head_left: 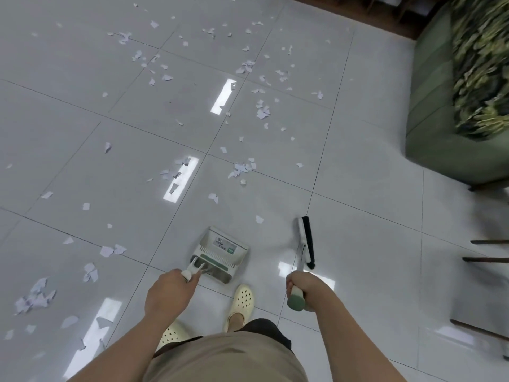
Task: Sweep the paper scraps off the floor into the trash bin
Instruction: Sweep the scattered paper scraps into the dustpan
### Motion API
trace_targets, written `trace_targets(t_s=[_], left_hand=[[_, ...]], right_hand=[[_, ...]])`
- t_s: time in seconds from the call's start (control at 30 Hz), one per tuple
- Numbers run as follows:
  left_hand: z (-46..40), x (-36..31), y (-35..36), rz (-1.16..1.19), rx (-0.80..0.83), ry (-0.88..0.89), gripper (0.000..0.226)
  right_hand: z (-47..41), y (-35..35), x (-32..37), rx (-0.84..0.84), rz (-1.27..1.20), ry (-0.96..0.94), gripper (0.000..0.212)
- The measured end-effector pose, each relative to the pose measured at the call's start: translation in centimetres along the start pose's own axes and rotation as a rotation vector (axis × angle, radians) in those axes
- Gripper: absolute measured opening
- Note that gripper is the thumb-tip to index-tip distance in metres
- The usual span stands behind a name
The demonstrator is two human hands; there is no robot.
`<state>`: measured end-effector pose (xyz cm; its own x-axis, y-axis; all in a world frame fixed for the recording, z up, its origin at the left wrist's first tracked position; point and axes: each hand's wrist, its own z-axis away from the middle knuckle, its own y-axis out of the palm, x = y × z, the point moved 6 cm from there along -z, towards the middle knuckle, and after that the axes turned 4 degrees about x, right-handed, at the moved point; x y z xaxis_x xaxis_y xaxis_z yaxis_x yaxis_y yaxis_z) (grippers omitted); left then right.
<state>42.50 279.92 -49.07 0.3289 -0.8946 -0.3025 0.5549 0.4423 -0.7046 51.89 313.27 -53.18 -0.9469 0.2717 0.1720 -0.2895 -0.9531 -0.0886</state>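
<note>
White paper scraps (242, 168) lie scattered over the grey tiled floor (358, 188), most of them ahead and to the left. My left hand (168, 293) grips the handle of a white and green dustpan (220, 252), which rests on the floor just in front of my feet. My right hand (303, 288) holds the green-capped handle of a broom (305, 241); its black bristle head touches the floor to the right of the dustpan. One scrap (259, 219) lies between dustpan and broom head. No trash bin is in view.
A green sofa (429, 111) with a patterned cover stands at the upper right. Dark furniture legs (487, 250) jut in at the right edge. My cream perforated shoes (242, 301) stand behind the dustpan. Ceiling lights reflect on the glossy tiles.
</note>
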Motion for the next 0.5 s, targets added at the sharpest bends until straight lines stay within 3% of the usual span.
trace_targets(t_s=[0.17, 0.37, 0.5], left_hand=[[0.4, -0.6, -0.6, 0.002, -0.035, -0.062, 0.065], [-0.7, 0.5, -3.2, 0.108, -0.103, -0.138, 0.065], [-2.5, 0.8, -5.3, 0.079, -0.115, -0.121, 0.061]], right_hand=[[0.6, 8.4, 3.4, 0.187, 0.072, 0.035, 0.023], [1.4, 15.8, 11.6, 0.404, 0.061, 0.073, 0.013], [0.7, 17.9, 16.8, 0.563, -0.115, 0.135, 0.012]])
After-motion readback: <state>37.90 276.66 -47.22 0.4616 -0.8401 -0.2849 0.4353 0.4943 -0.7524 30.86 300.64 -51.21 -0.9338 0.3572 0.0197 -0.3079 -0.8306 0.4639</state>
